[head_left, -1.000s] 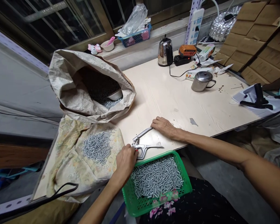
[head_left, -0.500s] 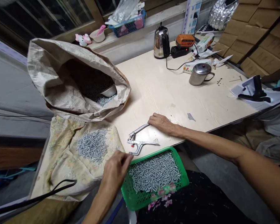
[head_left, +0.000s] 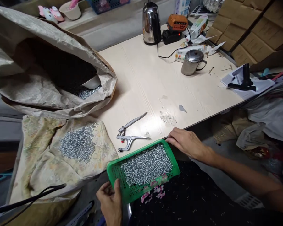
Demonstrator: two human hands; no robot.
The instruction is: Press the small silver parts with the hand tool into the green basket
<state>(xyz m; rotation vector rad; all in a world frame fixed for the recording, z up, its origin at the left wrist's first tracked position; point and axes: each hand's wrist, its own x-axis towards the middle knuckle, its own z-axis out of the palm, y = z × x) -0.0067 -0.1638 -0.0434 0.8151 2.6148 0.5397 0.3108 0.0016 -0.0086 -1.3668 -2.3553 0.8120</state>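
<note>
A green plastic basket [head_left: 173, 163] full of small silver screws rests on my lap at the table's front edge. My left hand [head_left: 110, 201] grips its near left corner, thumb over the rim. My right hand [head_left: 187, 142] lies on the basket's far right corner, fingers curled against the rim. Metal hand pliers [head_left: 129, 133] lie free on the table just beyond the basket. A loose pile of screws [head_left: 77, 144] sits on a floral cloth [head_left: 37, 163] to the left.
A large paper sack [head_left: 37, 91] with screws and a white scoop lies open at the left. A steel mug [head_left: 192, 62], a kettle [head_left: 151, 22], an orange charger [head_left: 176, 23] and cardboard boxes [head_left: 250, 37] stand at the back. A black cable [head_left: 33, 196] crosses the front left.
Both hands left the pliers and came down to the green basket: the left now grips its near corner, the right rests on its far corner. The view has tilted down.
</note>
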